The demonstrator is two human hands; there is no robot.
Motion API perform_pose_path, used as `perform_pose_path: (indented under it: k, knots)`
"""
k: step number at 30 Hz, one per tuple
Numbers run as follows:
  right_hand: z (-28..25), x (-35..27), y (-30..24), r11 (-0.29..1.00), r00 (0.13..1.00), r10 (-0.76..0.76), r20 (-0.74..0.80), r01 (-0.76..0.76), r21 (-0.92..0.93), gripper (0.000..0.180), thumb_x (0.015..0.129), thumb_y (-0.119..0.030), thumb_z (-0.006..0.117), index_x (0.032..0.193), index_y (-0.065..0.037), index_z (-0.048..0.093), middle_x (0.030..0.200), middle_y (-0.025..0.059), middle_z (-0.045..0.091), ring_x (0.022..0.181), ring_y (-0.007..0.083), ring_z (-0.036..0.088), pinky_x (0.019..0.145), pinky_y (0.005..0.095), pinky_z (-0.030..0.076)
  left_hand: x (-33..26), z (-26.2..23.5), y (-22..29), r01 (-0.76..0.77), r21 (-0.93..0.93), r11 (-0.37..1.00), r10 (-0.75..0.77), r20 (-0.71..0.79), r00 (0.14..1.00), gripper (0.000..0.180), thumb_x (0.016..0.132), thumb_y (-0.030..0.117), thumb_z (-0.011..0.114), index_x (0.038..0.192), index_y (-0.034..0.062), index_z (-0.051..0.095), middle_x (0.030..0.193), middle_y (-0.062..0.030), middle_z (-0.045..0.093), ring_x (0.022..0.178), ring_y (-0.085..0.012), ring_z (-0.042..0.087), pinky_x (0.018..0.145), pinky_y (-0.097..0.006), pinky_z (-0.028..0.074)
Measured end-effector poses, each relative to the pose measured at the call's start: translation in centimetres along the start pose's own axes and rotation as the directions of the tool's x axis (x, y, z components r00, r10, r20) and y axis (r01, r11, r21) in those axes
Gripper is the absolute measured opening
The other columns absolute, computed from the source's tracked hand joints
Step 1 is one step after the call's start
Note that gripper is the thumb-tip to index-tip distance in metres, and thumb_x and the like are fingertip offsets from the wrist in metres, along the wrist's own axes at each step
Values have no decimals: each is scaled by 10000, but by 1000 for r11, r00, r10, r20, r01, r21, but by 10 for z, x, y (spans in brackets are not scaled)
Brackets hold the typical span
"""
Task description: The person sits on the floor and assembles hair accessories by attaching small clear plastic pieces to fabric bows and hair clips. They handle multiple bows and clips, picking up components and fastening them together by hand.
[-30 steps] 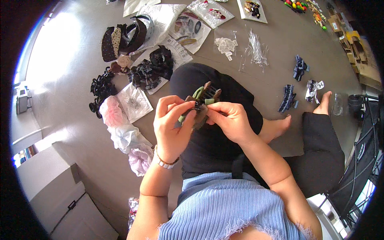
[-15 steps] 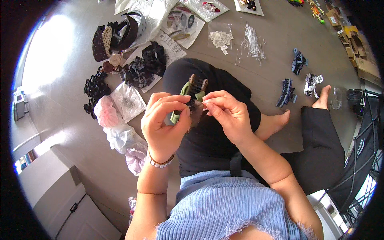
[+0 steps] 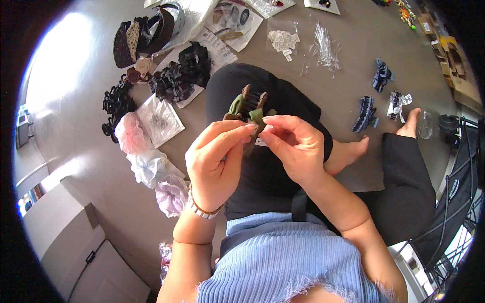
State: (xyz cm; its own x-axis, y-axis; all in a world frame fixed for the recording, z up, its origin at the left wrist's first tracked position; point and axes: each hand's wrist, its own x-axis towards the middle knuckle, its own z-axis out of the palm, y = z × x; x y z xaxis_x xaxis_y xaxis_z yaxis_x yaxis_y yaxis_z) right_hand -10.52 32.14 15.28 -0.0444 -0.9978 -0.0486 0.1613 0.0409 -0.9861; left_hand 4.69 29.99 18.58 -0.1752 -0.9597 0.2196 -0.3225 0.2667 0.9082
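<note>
A hair claw clip [image 3: 252, 115] with dark teeth and green and brown fabric is over my raised thigh, just beyond my fingertips. My left hand [image 3: 214, 157] is closed in a pinch at its near side, thumb against forefinger. Opposite it, my right hand [image 3: 299, 147] pinches too, its fingertips close to those of the left. A small white tag [image 3: 260, 142] shows just under the right fingertips. What each pinch holds is too small to make out, and my fingers hide the near part of the clip.
Blue claw clips [image 3: 362, 114] and a tagged clip [image 3: 397, 105] lie to the right. Ahead are thin white tag loops [image 3: 326, 48] and a bag of small white tags [image 3: 284, 41]. Headbands [image 3: 160, 31], black scrunchies [image 3: 174, 81] and pastel scrunchies [image 3: 145, 165] lie to the left.
My fingertips have shifted slightly to the right and closer together. The clip has tilted a little, and the white tag shows more plainly. The whole view has shifted slightly.
</note>
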Motion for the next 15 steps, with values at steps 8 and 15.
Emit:
perform_pose_path:
  k: [8, 15]
  knots:
    - [-1, 5, -4, 964, 974, -217, 72, 225, -143, 168, 815, 41, 624, 981, 25, 644, 846, 71, 608, 762, 112, 580, 691, 201, 473, 0, 0, -1, 16, -61, 998, -14, 29, 999, 202, 735, -130, 605, 890, -12, 657, 820, -106, 619, 696, -190, 611, 620, -234, 485]
    - [-2, 5, -5, 979, 980, -178, 84, 185, -84, 158, 804, 53, 629, 958, 27, 654, 874, 102, 623, 782, 140, 593, 719, 229, 488, -5, 6, 2, 171, -202, 964, -181, -34, 983, 151, 755, -84, 642, 889, -19, 615, 817, -79, 625, 676, -125, 598, 609, -201, 468]
